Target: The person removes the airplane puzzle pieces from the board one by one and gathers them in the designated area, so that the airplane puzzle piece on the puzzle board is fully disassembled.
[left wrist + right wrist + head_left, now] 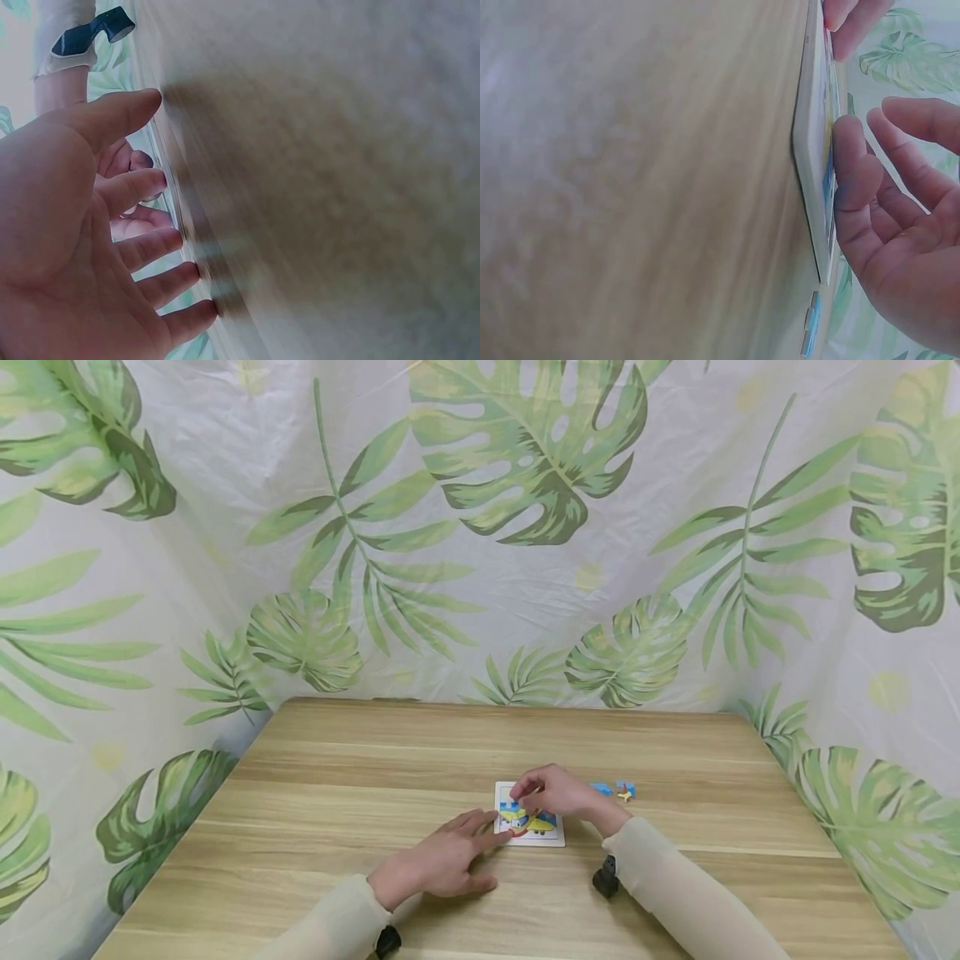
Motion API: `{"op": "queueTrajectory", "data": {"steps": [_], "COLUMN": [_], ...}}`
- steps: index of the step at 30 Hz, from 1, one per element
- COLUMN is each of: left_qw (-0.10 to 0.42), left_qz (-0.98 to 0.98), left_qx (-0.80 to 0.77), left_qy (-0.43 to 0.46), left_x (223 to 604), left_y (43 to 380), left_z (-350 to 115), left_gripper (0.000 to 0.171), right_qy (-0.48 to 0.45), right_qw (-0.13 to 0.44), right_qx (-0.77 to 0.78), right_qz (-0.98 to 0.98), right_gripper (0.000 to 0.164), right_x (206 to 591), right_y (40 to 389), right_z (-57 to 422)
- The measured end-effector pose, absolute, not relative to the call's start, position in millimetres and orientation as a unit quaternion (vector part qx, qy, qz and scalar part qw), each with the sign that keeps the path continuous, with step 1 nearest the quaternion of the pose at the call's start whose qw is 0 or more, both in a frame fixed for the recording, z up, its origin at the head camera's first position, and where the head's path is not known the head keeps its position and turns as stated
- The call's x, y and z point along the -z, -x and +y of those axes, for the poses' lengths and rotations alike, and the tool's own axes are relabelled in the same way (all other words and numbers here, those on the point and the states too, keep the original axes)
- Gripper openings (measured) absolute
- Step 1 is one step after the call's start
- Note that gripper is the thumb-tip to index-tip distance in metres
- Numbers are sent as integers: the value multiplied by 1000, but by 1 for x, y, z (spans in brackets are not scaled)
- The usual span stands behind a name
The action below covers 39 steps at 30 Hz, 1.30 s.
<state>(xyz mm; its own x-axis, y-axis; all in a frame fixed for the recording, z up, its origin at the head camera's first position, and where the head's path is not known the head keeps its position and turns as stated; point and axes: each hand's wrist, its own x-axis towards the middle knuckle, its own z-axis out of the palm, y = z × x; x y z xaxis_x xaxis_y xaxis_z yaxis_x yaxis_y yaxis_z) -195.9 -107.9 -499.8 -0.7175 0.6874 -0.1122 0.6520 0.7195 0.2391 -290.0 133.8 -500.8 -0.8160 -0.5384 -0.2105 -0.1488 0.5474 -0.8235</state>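
A small white-bordered picture puzzle board (555, 842) lies on the table, its picture yellow, blue and red. My left hand (453, 856) lies flat at its left side, fingers stretched out and fingertips right at its lower left edge. Over the board's upper part is my right hand (555, 791), fingers loosely bent. In the right wrist view the lower fingers (855, 176) come right down to the picture, while the thumb and another finger stand up from it. Nothing shows between the right fingers. The right hand hides part of the picture.
To the right of the board lie loose puzzle pieces: a blue one (602, 788) beside my right wrist and a blue and yellow one (626, 791). The wooden table (375, 760) reaches back to a leaf-patterned cloth (517, 610). Black wrist cameras (606, 877) hang under both sleeves.
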Motion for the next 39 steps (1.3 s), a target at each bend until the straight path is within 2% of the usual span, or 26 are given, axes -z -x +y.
{"op": "queueTrajectory", "data": {"steps": [10, 39], "left_qw": [94, 94], "left_qz": [923, 920], "left_qx": [-90, -91], "left_qy": [-363, -368], "left_x": [500, 497], "left_y": [195, 196], "left_z": [-108, -109], "left_gripper": [66, 65], "right_qy": [202, 204], "right_qw": [228, 223], "right_qx": [431, 440], "right_qz": [849, 845], "right_gripper": [18, 13], "right_x": [504, 501], "right_y": [291, 290], "right_z": [131, 129]}}
